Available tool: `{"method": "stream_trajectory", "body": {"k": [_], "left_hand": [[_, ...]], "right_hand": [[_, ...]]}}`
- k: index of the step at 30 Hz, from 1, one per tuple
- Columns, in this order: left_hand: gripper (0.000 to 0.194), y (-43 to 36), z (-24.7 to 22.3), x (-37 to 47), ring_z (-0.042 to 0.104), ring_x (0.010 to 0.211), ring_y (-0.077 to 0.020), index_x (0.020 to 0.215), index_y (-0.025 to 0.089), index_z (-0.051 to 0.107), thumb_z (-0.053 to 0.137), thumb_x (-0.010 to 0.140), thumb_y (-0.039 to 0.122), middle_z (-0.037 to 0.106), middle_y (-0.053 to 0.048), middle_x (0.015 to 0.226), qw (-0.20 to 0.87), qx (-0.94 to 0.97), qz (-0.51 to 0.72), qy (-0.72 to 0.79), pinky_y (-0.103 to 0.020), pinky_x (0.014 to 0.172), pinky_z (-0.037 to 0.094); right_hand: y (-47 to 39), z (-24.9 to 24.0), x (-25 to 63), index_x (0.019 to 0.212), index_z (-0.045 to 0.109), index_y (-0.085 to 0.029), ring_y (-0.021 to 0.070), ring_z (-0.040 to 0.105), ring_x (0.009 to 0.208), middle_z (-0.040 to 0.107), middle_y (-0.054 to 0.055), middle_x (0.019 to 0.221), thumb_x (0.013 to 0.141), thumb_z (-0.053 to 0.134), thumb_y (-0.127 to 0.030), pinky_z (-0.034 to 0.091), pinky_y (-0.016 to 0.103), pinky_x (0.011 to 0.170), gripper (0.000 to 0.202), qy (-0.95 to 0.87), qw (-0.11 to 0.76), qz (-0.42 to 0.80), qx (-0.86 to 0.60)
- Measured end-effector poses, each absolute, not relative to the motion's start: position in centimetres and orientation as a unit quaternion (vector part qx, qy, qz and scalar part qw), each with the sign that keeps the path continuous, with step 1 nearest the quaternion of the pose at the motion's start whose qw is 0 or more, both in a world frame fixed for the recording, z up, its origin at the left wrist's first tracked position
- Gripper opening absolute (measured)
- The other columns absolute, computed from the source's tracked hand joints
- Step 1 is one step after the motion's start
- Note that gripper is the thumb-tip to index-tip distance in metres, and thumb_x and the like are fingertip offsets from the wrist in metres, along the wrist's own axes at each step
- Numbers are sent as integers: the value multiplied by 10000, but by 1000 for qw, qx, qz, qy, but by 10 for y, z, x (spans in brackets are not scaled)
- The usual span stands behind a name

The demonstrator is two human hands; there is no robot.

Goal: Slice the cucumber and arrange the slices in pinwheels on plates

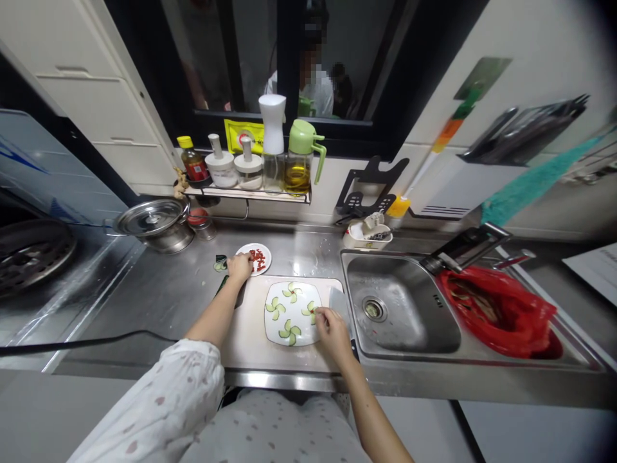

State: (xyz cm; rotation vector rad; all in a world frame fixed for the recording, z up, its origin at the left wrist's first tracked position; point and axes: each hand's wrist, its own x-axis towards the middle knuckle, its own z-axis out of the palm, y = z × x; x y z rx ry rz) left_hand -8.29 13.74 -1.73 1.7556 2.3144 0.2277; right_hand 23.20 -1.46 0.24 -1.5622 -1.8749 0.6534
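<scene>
A white plate (pixel 295 298) with several pinwheels of green slices (pixel 290 332) lies on the pale cutting board (pixel 250 321). My right hand (pixel 332 331) is over the plate's right edge, its fingers pinched beside the right-hand pinwheel; what they hold, if anything, is too small to make out. My left hand (pixel 240 267) reaches to a small round plate (pixel 267 254) of chopped red pieces (pixel 258 259). Its fingertips are closed together at the pieces, and whether they grip any is unclear. Dark-skinned green slices (pixel 220 262) lie left of that hand.
A steel sink (pixel 405 302) lies to the right, with a red plastic bag (pixel 501 315) beyond it. A lidded steel pot (pixel 157 225) stands at the back left. Bottles and jars fill a wall rack (pixel 250 193).
</scene>
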Motion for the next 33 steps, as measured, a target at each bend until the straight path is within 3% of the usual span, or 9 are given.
{"method": "stream_trajectory", "body": {"k": [9,17,25,33], "left_hand": [[241,139,-15,-83,601,1039,-277,939,223,691,459,893,270,688,-121,1078,116,600,91,787,-385,885,353],[179,122,-19,-78,645,912,-202,931,231,696,560,818,256,735,-30,960,218,490,262,802,-290,818,424],[182,95,-13,-59,640,795,-164,891,173,699,594,780,271,731,-43,919,300,463,393,735,-257,754,467],[195,55,-4,-24,570,679,-136,886,181,703,571,795,293,704,-13,807,329,537,362,687,-238,666,445]], "right_hand": [[-14,1,233,958,649,-197,215,605,865,692,77,912,903,411,-278,452,322,796,257,-707,293,257,-590],[-11,0,230,957,653,-195,206,608,868,692,73,921,895,420,-264,454,308,788,251,-708,293,257,-588],[-11,3,221,949,647,-193,205,597,829,681,67,869,900,425,-282,448,309,782,244,-718,289,264,-576],[-9,7,213,942,639,-196,203,586,840,671,63,872,896,428,-284,439,305,773,234,-715,292,285,-568]]}}
